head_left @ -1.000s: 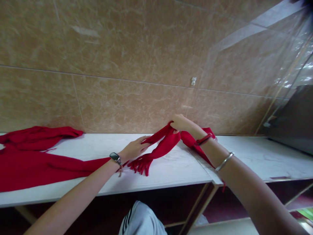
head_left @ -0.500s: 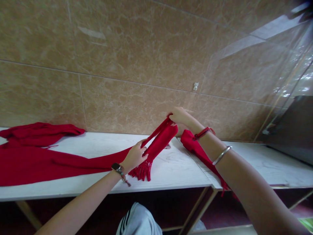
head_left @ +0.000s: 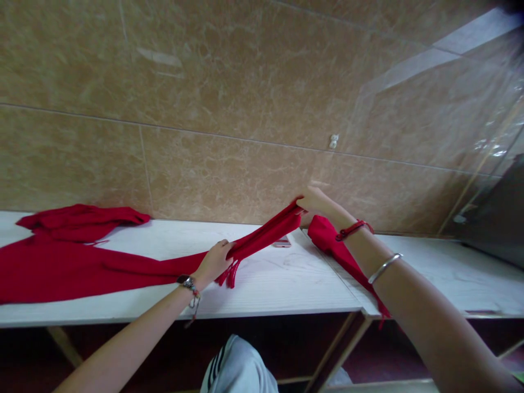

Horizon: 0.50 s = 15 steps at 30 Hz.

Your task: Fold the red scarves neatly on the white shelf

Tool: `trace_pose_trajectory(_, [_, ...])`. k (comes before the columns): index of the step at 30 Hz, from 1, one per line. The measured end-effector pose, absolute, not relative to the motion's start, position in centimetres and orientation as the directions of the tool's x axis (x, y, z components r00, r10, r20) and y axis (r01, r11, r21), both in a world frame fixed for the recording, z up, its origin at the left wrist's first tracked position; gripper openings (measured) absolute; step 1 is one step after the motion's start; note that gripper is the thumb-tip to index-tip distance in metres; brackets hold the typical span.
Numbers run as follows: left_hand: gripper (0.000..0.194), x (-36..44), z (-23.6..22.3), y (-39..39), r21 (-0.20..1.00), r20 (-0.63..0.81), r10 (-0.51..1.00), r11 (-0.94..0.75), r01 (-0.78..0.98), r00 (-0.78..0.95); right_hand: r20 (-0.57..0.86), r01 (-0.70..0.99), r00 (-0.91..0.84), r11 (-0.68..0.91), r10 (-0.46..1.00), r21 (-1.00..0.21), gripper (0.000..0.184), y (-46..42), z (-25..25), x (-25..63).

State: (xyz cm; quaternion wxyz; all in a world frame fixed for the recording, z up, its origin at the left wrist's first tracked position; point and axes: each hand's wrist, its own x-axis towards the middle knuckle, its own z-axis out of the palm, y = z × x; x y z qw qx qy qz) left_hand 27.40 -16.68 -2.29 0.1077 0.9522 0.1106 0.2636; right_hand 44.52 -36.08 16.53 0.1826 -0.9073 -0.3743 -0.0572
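A long red scarf [head_left: 266, 233] is stretched between my two hands at a slant, its upper end to the right. My left hand [head_left: 213, 264] is closed around it near the fringe, and a few fringe strands hang below the fingers. My right hand [head_left: 313, 201] grips the folded upper end, raised above the table near the wall. More red fabric [head_left: 82, 273] spreads from my left hand across the left side of the white table [head_left: 286, 289]. Whether it is all one piece with the scarf I cannot tell. My fingertips are partly hidden by the cloth.
Another folded red scarf [head_left: 333, 240] lies behind my right forearm, its fringe over the front edge. A small pink-and-white object [head_left: 282, 242] sits under the stretched scarf. A tiled wall [head_left: 229, 98] rises behind the table; a dark box-like object [head_left: 493, 218] stands far right.
My left hand has shifted left and closed over the fringe end, so fewer strands show. My right hand has moved slightly right, and the scarf between them is narrower and tauter.
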Motion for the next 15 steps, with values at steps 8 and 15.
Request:
trace_pose_trajectory(8, [0.043, 27.4, 1.8, -12.9, 0.149, 0.618, 0.195, -0.98, 0.13, 0.762, 0.383, 0.708, 0.696, -0.496, 0.607, -0.503, 0.036, -35.9, 15.4, 48.1])
trace_pose_trajectory(15, [0.057, 25.3, -2.1, -14.0, -0.086, 0.376, -0.052, -0.996, -0.021, 0.925, 0.447, 0.804, 0.549, -0.299, 0.706, -0.514, 0.026, -40.0, 4.5, 49.5])
